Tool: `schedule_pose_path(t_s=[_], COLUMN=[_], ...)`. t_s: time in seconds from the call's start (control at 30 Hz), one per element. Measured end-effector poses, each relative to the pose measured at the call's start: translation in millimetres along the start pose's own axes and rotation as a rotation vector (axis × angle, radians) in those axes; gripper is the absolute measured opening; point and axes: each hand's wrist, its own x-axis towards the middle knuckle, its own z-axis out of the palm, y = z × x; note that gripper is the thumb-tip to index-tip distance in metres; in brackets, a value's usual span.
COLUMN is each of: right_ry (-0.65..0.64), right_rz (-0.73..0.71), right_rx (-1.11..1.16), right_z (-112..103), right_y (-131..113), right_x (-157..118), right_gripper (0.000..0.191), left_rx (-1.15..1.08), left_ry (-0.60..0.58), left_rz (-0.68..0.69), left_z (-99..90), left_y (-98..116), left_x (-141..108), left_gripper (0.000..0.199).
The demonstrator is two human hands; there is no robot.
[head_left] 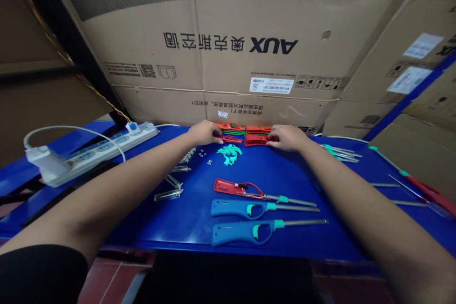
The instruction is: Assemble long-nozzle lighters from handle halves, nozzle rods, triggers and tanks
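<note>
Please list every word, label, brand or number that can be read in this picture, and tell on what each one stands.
"AUX", upside down, in large black letters on the cardboard carton.
"奥克斯空调", upside down, beside it on the same carton.
"25" on the white barcode label; its other print is too small to read.
The printed Chinese lines low on the carton and the white labels on the right-hand carton are too blurred to read.

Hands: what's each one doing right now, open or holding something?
Left hand: fingers on a red lighter shell; grip unclear.
Right hand: fingers on another red lighter shell; grip unclear.
</note>
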Motion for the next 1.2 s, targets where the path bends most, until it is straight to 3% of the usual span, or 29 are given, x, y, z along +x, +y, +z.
schedule_pose_path(t_s=[0.2, 0.33, 0.6, 0.77, 0.9, 0.93, 1.0, 1.1, 1.2], right_ry=[0.027, 0.026, -0.271, -0.338, -0.197, -0.138, -0.053, -0.038, -0.056], right_rz=[0.018, -0.068, -0.359, -0.26, -0.284, -0.296, -0.299, -0.286, -0.248], right_rx=[0.032, 0.158, 0.488, 0.5, 0.567, 0.582, 0.576, 0.511, 0.459], right_z=[-1.9, -13.4, -29.5, -31.8, -30.4, -29.2, -26.1, -21.6, -17.5], right_y=[-10.6, -31.0, -89.4, -95.1, -90.5, -92.2, -99.9, -117.2, -131.2], right_x=[-1.8, -16.6, -56.6, -71.6, -74.0, -73.0, -69.8, -65.2, -63.3], right_gripper=[0.031, 0.027, 0.024, 0.033, 0.023, 0.021, 0.019, 0.018, 0.016], left_rx=[0.006, 0.025, 0.08, 0.096, 0.08, 0.054, -0.056, -0.025, -0.037], left_ry=[0.058, 0.084, 0.102, 0.141, 0.187, 0.156, -0.044, -0.325, -0.436], left_rz=[-0.024, -0.022, -0.013, -0.047, 0.022, 0.069, 0.187, 0.252, 0.246], left_z=[7.1, 9.5, 8.9, 8.2, -5.9, -11.0, -20.5, -25.6, -16.9], left_y=[1.7, 4.2, 17.8, 26.4, 52.7, 61.8, 79.8, 98.9, 104.2], left_x=[2.4, 3.9, -1.0, -1.4, -18.8, -27.2, -47.1, -76.3, -93.9], left_gripper=[0.035, 0.037, 0.022, 0.018, 0.021, 0.021, 0.018, 0.025, 0.031])
